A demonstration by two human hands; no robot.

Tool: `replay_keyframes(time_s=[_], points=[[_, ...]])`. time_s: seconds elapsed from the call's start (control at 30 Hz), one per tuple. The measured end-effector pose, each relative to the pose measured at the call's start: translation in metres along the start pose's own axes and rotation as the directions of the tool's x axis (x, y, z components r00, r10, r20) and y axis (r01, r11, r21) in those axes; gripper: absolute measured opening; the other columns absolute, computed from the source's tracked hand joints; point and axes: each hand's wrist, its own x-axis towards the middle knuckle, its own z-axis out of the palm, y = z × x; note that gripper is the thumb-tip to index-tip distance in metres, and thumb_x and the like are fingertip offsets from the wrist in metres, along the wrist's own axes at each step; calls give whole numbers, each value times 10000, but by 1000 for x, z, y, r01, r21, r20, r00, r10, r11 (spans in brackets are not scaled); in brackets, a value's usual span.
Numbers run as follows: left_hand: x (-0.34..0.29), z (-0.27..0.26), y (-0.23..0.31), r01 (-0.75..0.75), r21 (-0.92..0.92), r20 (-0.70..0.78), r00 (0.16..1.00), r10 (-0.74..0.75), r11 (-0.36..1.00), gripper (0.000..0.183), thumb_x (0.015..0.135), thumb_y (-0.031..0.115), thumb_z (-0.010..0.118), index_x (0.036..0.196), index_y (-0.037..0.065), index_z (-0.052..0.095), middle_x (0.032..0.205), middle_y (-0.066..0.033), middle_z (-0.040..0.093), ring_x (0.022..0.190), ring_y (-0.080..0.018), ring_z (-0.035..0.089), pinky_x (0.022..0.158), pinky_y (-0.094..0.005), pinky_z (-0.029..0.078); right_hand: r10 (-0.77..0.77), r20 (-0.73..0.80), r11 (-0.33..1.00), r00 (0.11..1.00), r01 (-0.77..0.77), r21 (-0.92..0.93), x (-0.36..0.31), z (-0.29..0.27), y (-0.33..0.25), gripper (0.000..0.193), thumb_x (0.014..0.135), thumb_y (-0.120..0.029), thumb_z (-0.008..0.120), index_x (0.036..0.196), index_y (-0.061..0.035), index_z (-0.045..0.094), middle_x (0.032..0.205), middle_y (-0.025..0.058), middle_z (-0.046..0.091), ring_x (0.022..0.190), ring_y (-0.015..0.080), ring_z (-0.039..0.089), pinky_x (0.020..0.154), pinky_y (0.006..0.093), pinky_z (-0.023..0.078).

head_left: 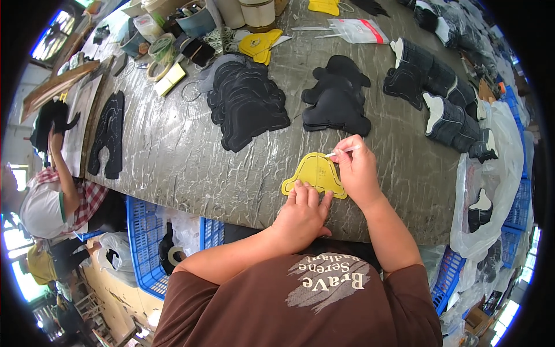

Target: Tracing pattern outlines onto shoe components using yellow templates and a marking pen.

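A yellow bell-shaped template [314, 172] with slots along its border lies flat near the table's front edge. My left hand [302, 211] rests on its lower edge, fingers stretched out and pressing down. In my right hand [359, 172] is a thin white pen [342, 152], pinched, with its tip at the template's upper right border. Whether a piece lies under the template I cannot tell. Just beyond it are a stack of black cut pieces [335, 95] and, to the left, a larger fanned stack of black pieces [245, 104].
Black boot parts [448, 75] lie in rows at the right, beside a clear plastic bag [488, 173]. Another yellow template [258, 45] and a plastic pouch [358, 31] lie farther back. Tubs [196, 23] stand at the far left. Blue crates [144, 248] sit below the table; a co-worker [52, 202] works leftward.
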Motion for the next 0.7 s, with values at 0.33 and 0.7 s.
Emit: replay_keyframes(time_s=[0.33,0.7], points=[[1,-1,0,-4,0,-5,1000,4,1000,816,739,598,640,1359,80,528,1183,-339,531,1132,-491,522,922,-442,504,-58,-23,996,998,56,-67,-6,-8,3,82,882,21,591,914,-13,523,768,127,621,669,264,632,607,347,495],[0,-2,0,0,13,-6,1000,0,1000,826,732,599,645,1362,78,525,1184,-336,530,1137,-486,521,931,-429,501,-8,-55,999,998,6,-31,-40,-19,-3,80,882,46,573,894,3,506,849,135,633,715,250,631,647,332,508]])
